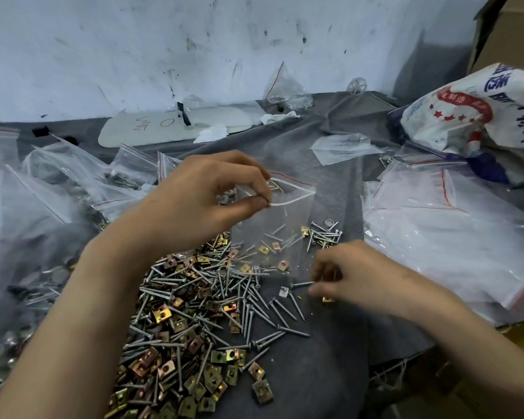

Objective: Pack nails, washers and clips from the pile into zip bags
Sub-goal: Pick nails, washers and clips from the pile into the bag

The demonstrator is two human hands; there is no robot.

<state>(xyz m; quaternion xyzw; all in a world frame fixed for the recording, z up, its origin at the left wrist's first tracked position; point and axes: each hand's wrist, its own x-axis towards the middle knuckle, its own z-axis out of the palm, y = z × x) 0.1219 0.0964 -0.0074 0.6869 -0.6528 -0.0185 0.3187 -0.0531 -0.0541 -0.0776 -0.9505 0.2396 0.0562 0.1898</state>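
A pile of silver nails and brass-coloured clips (194,322) spreads over the grey cloth in the lower middle. My left hand (212,195) pinches the open mouth of a clear zip bag (279,225) between thumb and fingers, holding it up above the pile. A few washers seem to sit under the fingers of that hand, but I cannot tell for sure. A smaller heap of nails (324,234) lies just right of the bag. My right hand (354,279), blurred, has its fingertips curled on nails at the pile's right edge.
Filled zip bags (82,189) are heaped on the left. A stack of empty zip bags (445,234) lies on the right, with a printed white sack (481,110) behind it. A white flat board (170,125) and another bag (285,89) rest by the scuffed wall.
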